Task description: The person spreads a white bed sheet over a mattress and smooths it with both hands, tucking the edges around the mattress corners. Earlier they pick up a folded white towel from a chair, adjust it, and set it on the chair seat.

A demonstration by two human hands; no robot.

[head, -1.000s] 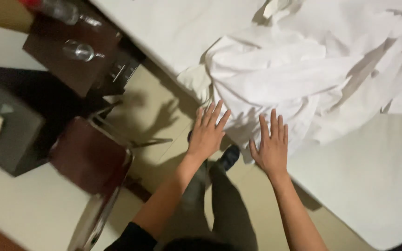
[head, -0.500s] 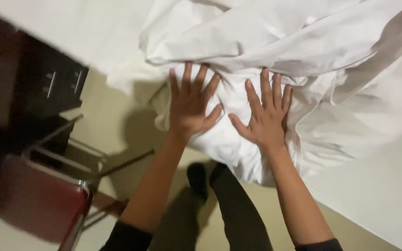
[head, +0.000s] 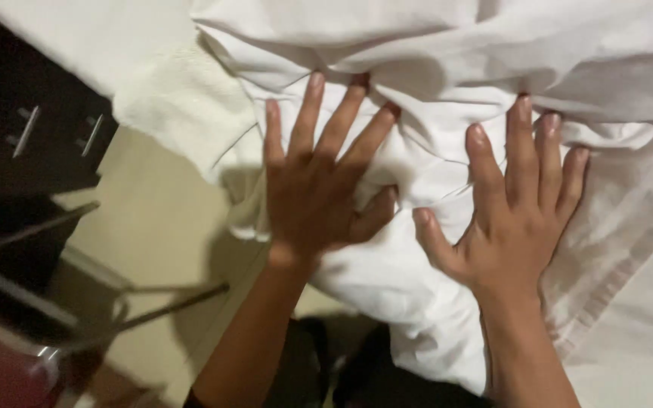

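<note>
Flat, both left hand (head: pixel 315 193) and right hand (head: pixel 515 219) press white sheet (head: pixel 417 295)

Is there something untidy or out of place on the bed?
Yes. The white crumpled bedsheet lies bunched in thick folds and hangs over the mattress edge under the left hand and right hand, both flat on it.

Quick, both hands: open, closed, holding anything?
Left hand: open, fingers spread, flat on the white sheet, holding nothing.
Right hand: open, fingers spread, flat on the sheet, holding nothing.
</note>
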